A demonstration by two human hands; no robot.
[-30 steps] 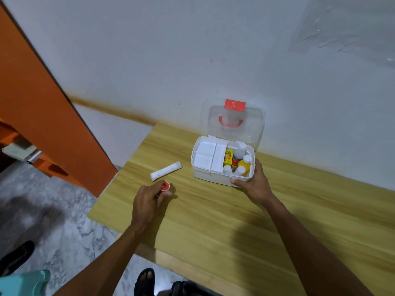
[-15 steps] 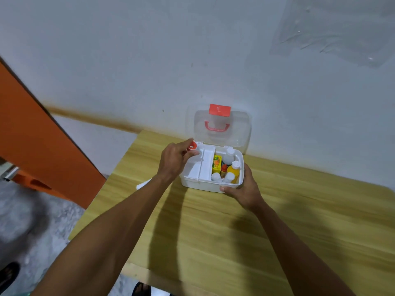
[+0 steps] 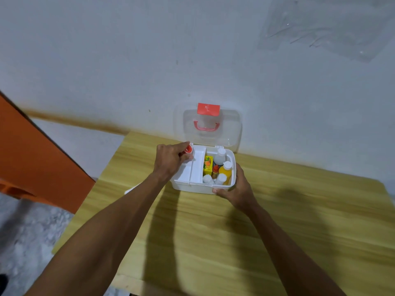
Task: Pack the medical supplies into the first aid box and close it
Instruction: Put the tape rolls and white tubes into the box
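Note:
A white first aid box (image 3: pixel 193 186) stands on the wooden table (image 3: pixel 235 242) against the wall, its clear lid (image 3: pixel 229 133) with red latch and handle raised. Inside, on the right, are a yellow carton (image 3: pixel 208 165), a yellow bottle (image 3: pixel 225 171) and several white-capped bottles; the left tray compartments look bare. My left hand (image 3: pixel 170 160) pinches a small red-capped item (image 3: pixel 188 149) over the box's back left corner. My right hand (image 3: pixel 237 189) holds the box's front right corner. A white tube (image 3: pixel 130 190) lies on the table, mostly hidden behind my left forearm.
An orange panel (image 3: pixel 32 157) stands to the left beyond the table edge, over a marbled grey floor (image 3: pixel 23 236). The table's front edge runs close under my arms. Plastic sheeting (image 3: pixel 333 26) hangs on the wall at upper right.
My left hand lifted the red-capped item off the table and carried it up and right to the box's back left corner. My right hand stayed on the box. The view shifted left.

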